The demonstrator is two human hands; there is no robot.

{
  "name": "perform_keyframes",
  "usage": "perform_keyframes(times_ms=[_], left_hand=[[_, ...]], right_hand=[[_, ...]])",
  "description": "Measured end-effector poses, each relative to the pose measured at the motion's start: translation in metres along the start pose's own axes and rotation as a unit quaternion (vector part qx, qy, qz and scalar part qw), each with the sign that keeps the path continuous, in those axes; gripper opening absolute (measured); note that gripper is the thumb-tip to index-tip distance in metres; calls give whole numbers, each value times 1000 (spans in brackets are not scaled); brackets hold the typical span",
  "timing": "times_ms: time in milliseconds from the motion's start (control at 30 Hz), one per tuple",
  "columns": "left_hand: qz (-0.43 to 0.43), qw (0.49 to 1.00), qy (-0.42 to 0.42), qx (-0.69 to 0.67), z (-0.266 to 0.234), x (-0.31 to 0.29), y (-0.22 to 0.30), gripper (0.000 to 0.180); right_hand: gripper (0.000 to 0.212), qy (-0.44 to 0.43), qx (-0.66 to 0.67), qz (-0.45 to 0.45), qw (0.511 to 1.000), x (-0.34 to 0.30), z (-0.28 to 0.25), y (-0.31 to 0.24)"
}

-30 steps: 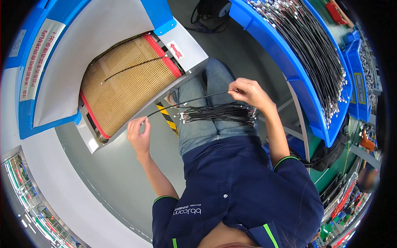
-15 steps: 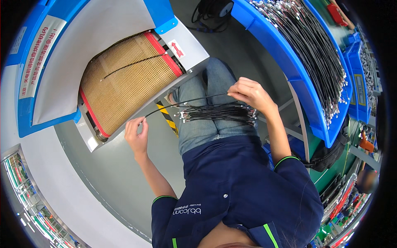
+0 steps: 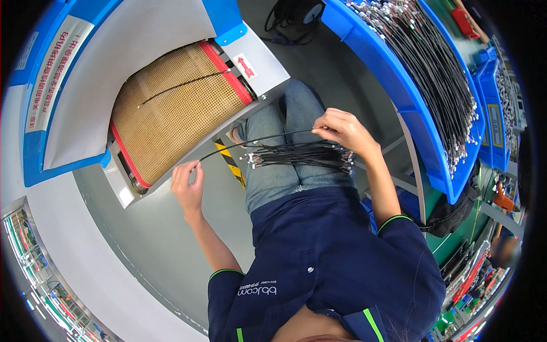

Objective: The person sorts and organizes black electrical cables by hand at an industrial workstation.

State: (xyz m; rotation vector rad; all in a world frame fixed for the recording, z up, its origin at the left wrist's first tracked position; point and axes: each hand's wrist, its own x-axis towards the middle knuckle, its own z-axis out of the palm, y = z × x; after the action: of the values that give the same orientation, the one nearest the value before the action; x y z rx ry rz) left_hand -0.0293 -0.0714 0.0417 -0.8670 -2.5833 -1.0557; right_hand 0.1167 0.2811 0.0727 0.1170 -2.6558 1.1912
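A thin black cable [image 3: 250, 140] stretches in a slight arc between my two hands, above my lap. Its left end is pinched between thumb and fingers of my left hand [image 3: 187, 179], beside the machine's lower edge. My right hand [image 3: 341, 129] grips the other end, and the fingers hide that tip. Across my thighs, just below the held cable, lies a bundle of black cables [image 3: 299, 157] with small white connectors at both ends. Another black cable [image 3: 181, 85] rests on the tan mesh conveyor belt [image 3: 171, 122] at the left.
The belt comes out of a grey and blue machine [image 3: 228, 17] on my left. At the right stands a long blue bin [image 3: 393, 85] heaped with black cables [image 3: 427, 68]. Further right is a smaller blue bin [image 3: 491, 114]. A black coiled cord [image 3: 293, 20] lies beyond my knees.
The cable on the belt has shifted very slightly in the picture along with the machine. Both hands keep their hold on the stretched cable, nearly still.
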Motion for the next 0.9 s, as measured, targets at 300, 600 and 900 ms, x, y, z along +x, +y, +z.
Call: perform_keyframes(times_ms=[300,600,900], left_hand=[[-7,1000,11,17,-4,9,-13,12],[-40,998,23,46,-21,68,-97,10],[-71,995,-41,62,-21,90,-130,17]], right_hand=[[14,26,-51,-71,996,15,12,3],[13,122,-56,-118,984,98,85,14],[13,155,-98,-103,978,122,110,26]])
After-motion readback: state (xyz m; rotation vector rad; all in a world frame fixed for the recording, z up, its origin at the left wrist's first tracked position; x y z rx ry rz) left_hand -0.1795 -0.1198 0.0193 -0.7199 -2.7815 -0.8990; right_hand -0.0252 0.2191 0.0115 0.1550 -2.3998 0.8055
